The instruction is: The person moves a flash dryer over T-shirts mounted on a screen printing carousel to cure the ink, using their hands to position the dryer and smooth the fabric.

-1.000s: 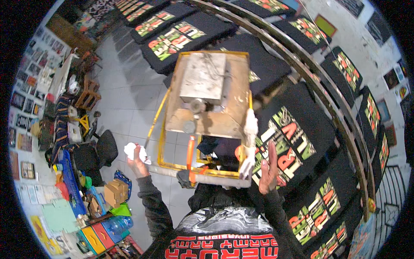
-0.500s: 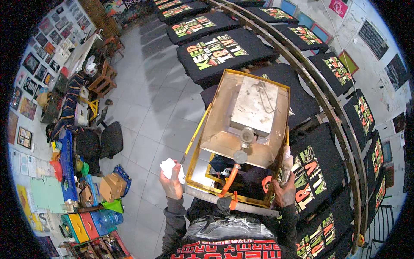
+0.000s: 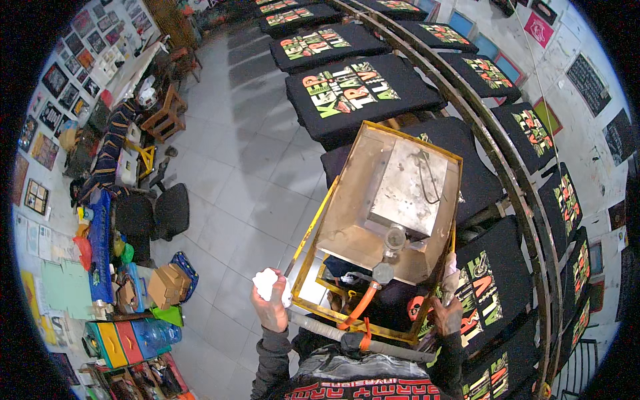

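In front of me stands a yellow metal frame (image 3: 308,272) carrying a tilted, scorched metal hood with a silver box (image 3: 408,187) on top. An orange hose (image 3: 360,305) runs from its round fitting down to a grey wrapped handlebar (image 3: 390,348). My left hand (image 3: 272,312) is closed on a crumpled white cloth (image 3: 268,283), beside the bar's left end. At the frame's right near corner, my right hand (image 3: 448,316) is closed round a pale rag (image 3: 451,277) lying along the rail; its fingers are partly hidden. Beneath the hood lies a black shirt (image 3: 467,167), mostly covered.
Black printed shirts (image 3: 363,90) lie on boards in two rows along a curved metal rail (image 3: 497,133). To the left are grey floor tiles (image 3: 230,200), a black chair (image 3: 171,212), a cardboard box (image 3: 167,285) and coloured drawers (image 3: 127,343).
The whole view has shifted, so shirts, hood and frame sit lower and further right in the picture. Both hands keep their hold; the hood stays over the same shirt.
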`<state>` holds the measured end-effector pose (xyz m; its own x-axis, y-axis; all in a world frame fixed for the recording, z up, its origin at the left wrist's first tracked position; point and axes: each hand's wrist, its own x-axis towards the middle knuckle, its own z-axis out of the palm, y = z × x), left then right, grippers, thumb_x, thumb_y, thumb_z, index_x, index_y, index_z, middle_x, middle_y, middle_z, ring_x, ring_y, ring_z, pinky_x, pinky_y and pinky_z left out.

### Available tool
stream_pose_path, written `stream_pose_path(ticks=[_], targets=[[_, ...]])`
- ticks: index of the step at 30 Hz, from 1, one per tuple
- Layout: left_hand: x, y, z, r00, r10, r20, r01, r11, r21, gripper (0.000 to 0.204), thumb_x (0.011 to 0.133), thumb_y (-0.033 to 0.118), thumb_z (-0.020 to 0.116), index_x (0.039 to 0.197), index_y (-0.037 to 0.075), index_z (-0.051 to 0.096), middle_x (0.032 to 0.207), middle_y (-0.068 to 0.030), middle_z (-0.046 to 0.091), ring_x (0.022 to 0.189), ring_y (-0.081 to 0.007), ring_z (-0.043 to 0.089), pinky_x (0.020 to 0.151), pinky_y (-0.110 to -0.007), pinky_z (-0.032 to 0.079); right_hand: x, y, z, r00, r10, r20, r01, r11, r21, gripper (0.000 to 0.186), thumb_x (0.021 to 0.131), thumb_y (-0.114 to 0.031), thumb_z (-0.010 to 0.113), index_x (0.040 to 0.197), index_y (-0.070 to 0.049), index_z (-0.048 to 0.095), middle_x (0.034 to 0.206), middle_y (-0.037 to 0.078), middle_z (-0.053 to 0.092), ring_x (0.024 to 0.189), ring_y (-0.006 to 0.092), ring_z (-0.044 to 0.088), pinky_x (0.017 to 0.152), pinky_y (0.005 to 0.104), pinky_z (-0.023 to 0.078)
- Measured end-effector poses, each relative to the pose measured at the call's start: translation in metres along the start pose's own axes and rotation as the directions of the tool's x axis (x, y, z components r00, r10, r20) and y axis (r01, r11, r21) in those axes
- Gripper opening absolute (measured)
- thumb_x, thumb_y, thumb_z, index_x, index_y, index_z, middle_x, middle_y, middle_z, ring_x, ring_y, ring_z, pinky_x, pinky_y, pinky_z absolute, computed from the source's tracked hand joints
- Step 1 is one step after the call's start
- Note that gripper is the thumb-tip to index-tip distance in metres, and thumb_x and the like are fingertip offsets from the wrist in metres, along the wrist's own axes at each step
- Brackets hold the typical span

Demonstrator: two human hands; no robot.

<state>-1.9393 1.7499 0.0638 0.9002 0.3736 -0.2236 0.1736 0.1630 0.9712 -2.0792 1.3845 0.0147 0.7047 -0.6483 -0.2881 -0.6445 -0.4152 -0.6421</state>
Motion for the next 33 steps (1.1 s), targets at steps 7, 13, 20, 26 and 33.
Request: stream_pose_path(ticks=[7,13,20,26,33], targets=[[-0.002,0.005,0.007,0.998,0.011,-0.059,-0.010,1.000,0.009,0.022,0.081,0.019,0.066,0.096,0.004,0.058,0.082,0.0010,0.055,0.073,-0.0078,0.050,0.065,-0.023,0.040,-0.001,-0.022,0.000,0.988,-0.150,-0.017,0.151,0.970,0.191,0.028,0.081,-0.023,0.066,0.088,0.003,0.061,0.066,0.008,0.061,0.057,0.0163,0.054,0.054,0.0342,0.044],[-0.004,0.014,0.011,0.998,0.049,-0.047,-0.046,0.997,0.061,0.021,0.081,0.017,0.065,0.096,0.004,0.058,0.080,0.0010,0.054,0.070,-0.0072,0.049,0.062,-0.022,0.038,-0.001,0.000,0.003,0.999,0.029,0.030,-0.033,0.991,0.129,0.023,0.081,-0.018,0.064,0.088,0.003,0.059,0.067,0.005,0.058,0.058,0.0127,0.052,0.054,0.0311,0.043],[-0.003,0.013,0.010,0.998,0.020,-0.060,-0.015,0.996,0.083,0.021,0.081,0.018,0.065,0.095,0.004,0.059,0.079,0.0011,0.054,0.069,-0.0070,0.048,0.061,-0.022,0.037,-0.005,-0.022,-0.001,0.996,0.087,0.032,-0.092,0.974,0.207,0.022,0.081,-0.017,0.063,0.089,0.003,0.058,0.067,0.004,0.057,0.056,0.0117,0.050,0.052,0.0300,0.041],[-0.004,0.016,0.011,0.997,0.015,-0.072,-0.009,0.996,0.091,0.022,0.080,0.019,0.066,0.094,0.004,0.058,0.078,0.0010,0.053,0.069,-0.0074,0.048,0.062,-0.023,0.037,-0.001,-0.004,0.003,0.994,0.085,0.071,-0.099,0.970,0.223,0.020,0.081,-0.016,0.064,0.087,0.002,0.057,0.066,0.003,0.055,0.054,0.0118,0.049,0.050,0.0308,0.041],[-0.005,0.012,0.011,0.997,0.017,-0.071,-0.014,0.999,0.051,0.022,0.081,0.019,0.066,0.094,0.004,0.058,0.081,0.0009,0.054,0.072,-0.0078,0.048,0.064,-0.023,0.038,-0.001,-0.003,0.002,0.999,-0.041,0.024,0.035,0.979,0.203,0.022,0.081,-0.017,0.064,0.089,0.003,0.058,0.066,0.004,0.057,0.056,0.0148,0.052,0.053,0.0319,0.042]])
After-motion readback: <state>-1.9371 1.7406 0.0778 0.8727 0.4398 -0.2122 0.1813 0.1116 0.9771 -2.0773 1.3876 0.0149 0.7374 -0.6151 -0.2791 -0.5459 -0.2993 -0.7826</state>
